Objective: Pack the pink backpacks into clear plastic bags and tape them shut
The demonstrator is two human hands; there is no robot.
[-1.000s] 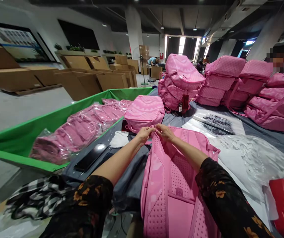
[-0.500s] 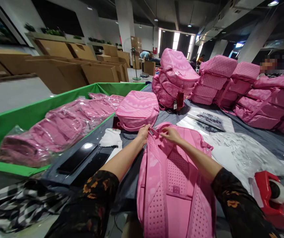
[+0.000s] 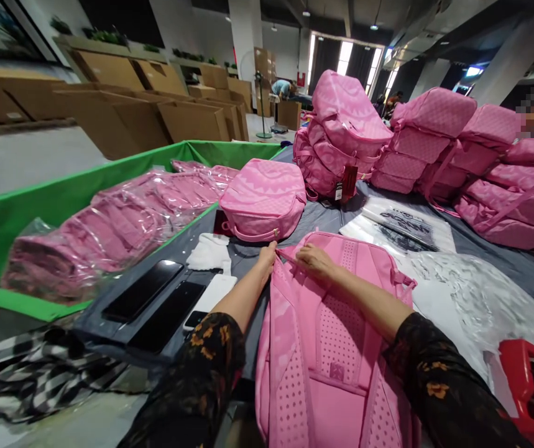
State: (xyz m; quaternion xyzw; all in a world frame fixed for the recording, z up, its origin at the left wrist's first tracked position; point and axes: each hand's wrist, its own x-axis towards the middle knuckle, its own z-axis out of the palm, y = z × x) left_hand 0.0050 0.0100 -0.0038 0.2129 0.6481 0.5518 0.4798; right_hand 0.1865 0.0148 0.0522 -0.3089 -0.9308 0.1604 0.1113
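A pink backpack (image 3: pixel 322 398) lies in front of me with its padded, dotted back panel and shoulder straps facing up. At its upper left corner my left hand (image 3: pixel 265 260) is closed, pinching the pink strap. My right hand (image 3: pixel 314 260) is closed over the top of the back panel, gripping the same pink strap (image 3: pixel 286 255), which runs between both hands. What lies under the right fingers is hidden. Just beyond the hands another pink backpack (image 3: pixel 264 193) lies on the dark table cover.
Stacked pink backpacks (image 3: pixel 345 137) stand at the back right. A green-sided bin (image 3: pixel 122 162) on the left holds bagged backpacks (image 3: pixel 127 218). Phones (image 3: pixel 166 317) and a white cloth (image 3: pixel 209 252) lie left; clear plastic bags (image 3: pixel 476 292) and a red tape dispenser (image 3: pixel 518 379) lie right.
My right hand has turned and closed more tightly over the strap, its knuckles now upward. The left hand stays at the backpack's corner. The view has shifted slightly left and down.
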